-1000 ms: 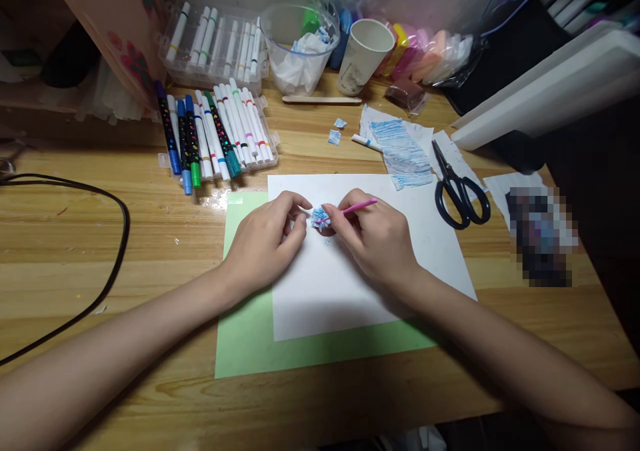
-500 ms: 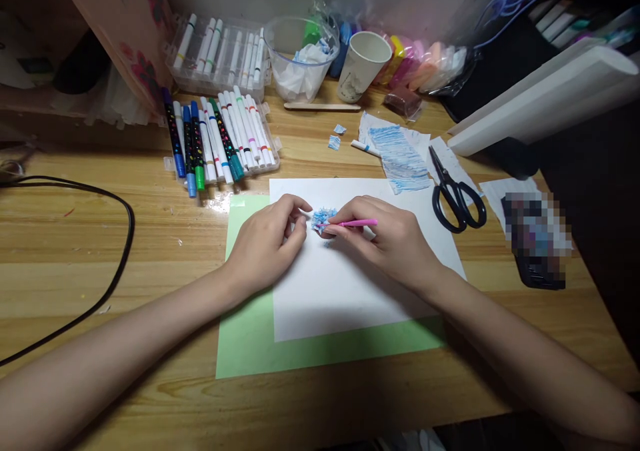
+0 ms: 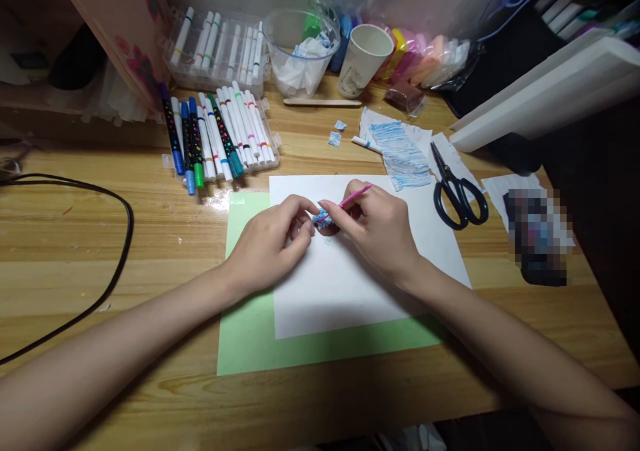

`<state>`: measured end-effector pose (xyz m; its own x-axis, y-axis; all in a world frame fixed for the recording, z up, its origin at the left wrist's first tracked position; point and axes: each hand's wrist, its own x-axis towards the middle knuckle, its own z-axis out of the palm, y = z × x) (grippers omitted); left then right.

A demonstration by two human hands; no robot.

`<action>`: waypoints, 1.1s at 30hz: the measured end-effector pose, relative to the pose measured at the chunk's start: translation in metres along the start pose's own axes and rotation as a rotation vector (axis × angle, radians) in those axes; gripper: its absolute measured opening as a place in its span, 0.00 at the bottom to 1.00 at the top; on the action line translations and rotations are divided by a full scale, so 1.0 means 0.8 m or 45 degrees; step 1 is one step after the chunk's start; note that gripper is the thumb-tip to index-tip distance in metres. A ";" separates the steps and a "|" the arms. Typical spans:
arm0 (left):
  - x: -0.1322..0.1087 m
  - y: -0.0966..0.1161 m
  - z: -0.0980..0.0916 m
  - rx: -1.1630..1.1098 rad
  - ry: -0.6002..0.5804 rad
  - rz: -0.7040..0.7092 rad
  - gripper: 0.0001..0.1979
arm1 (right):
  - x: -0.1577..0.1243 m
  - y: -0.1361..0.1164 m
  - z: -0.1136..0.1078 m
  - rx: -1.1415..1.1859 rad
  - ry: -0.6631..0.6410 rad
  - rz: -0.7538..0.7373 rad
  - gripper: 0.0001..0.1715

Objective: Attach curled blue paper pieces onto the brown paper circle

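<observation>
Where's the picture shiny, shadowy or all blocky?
Head view: glare on the wooden desk below the markers; head view: shadow on the white paper beside the right hand; head view: square blocks over a dark object at right.

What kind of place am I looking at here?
Probably a desk used for crafts, perhaps at home: markers lie in a plastic case, black-handled scissors rest near blue-streaked paper, all on a wooden tabletop.

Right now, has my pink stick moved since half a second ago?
Yes. The pink stick has tilted: in this view its outer end lies nearer the far edge of the white paper.
</observation>
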<state>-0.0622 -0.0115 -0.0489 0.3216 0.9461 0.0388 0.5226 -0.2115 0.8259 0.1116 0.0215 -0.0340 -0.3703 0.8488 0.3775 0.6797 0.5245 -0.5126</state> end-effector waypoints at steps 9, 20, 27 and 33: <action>-0.002 0.005 -0.001 -0.064 -0.060 0.078 0.10 | 0.005 -0.002 0.007 0.073 0.011 0.182 0.19; -0.002 0.006 -0.001 0.025 0.013 0.071 0.09 | 0.008 0.001 0.009 0.108 0.005 0.350 0.18; -0.002 0.006 -0.002 0.034 0.030 0.076 0.09 | 0.000 0.004 -0.010 0.405 -0.260 0.244 0.08; -0.002 0.005 -0.001 0.038 0.044 0.076 0.10 | -0.002 0.002 -0.016 0.378 -0.254 0.172 0.03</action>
<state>-0.0616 -0.0139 -0.0450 0.3261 0.9392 0.1073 0.5269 -0.2748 0.8043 0.1214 0.0198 -0.0252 -0.4259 0.8924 0.1489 0.5285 0.3789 -0.7597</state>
